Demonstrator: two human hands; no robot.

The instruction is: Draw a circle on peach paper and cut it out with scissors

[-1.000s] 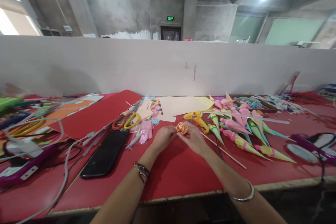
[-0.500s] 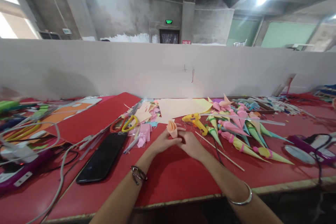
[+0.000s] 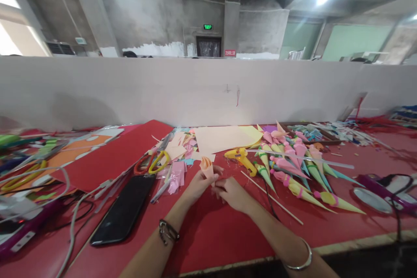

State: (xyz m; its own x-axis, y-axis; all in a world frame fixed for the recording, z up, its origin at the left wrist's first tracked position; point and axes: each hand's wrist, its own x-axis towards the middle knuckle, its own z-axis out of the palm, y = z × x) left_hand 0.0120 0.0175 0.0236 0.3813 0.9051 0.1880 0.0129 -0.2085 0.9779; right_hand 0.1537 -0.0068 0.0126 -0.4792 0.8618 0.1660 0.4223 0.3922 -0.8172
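Note:
A small peach paper cone (image 3: 206, 166) with rolled, layered edges at its top stands upright above the table. My left hand (image 3: 199, 186) is closed around it, with the thumb pressed on its side. Fingers of my right hand (image 3: 232, 192) are curled together at the cone's lower end, which they partly hide. Just beyond the hands lies a peach paper sheet (image 3: 221, 137). A yellow glue gun (image 3: 241, 159) rests to the right of the fingers, and a thin wooden stick (image 3: 272, 197) lies slanted beside my right forearm.
Several finished paper cones (image 3: 293, 160) are heaped on the right. On the left are a black phone (image 3: 124, 210), scissors (image 3: 159, 161), a red sheet (image 3: 114, 154), and a white cable (image 3: 73, 221). Pink paper pieces (image 3: 177, 178) lie near my left hand. A white partition (image 3: 163, 89) closes off the back.
My right hand has moved slightly down, from beside the cone's upper part to its lower end. The cone has shifted a little left and more of its side shows. The view has tilted slightly.

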